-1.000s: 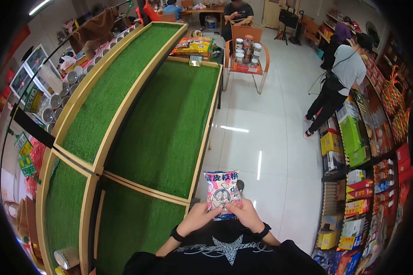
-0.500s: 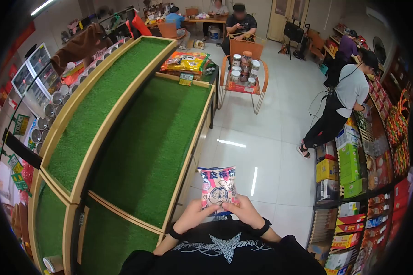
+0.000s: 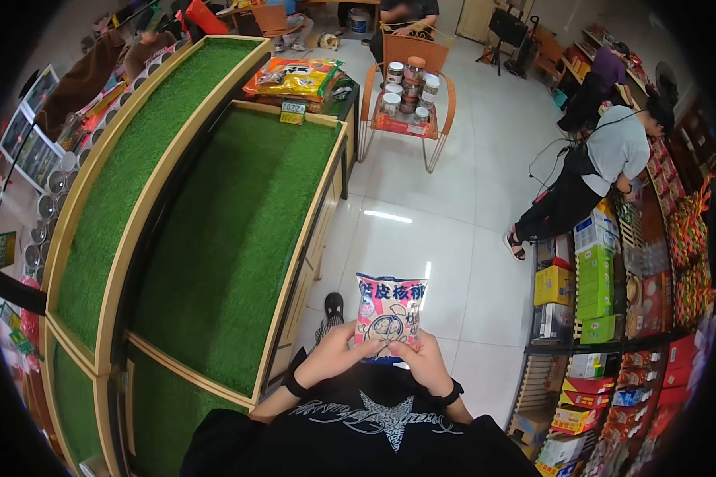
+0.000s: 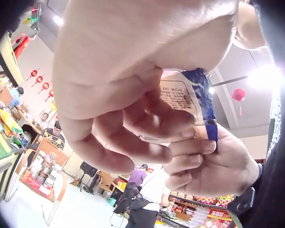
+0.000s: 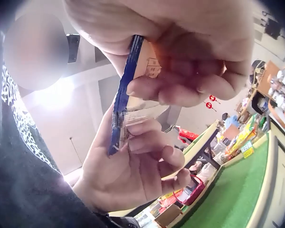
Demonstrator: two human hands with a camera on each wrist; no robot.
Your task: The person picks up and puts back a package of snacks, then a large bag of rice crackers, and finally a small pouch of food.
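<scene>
A pink, white and blue snack bag with large dark lettering and a cartoon on its front is held upright before the body. My left hand grips its lower left side, the thumb across the front. On the lower right, my right hand grips it the same way, the two thumb tips close together. From the left wrist, the bag's printed back and blue edge show, with curled fingers behind it. In the right wrist view the bag's blue end runs between both hands.
Left stands a wooden display stand lined with green turf. Beyond it are colourful packaged bags and a chair holding several jars. Stocked shelves line the right, where a person in a grey shirt leans in. White tiled floor lies between.
Both hands keep their grip on the snack bag. The head view has shifted, so the stand sits further left and a shoe shows beside my left hand. The grey-shirted person bends further toward the shelves.
</scene>
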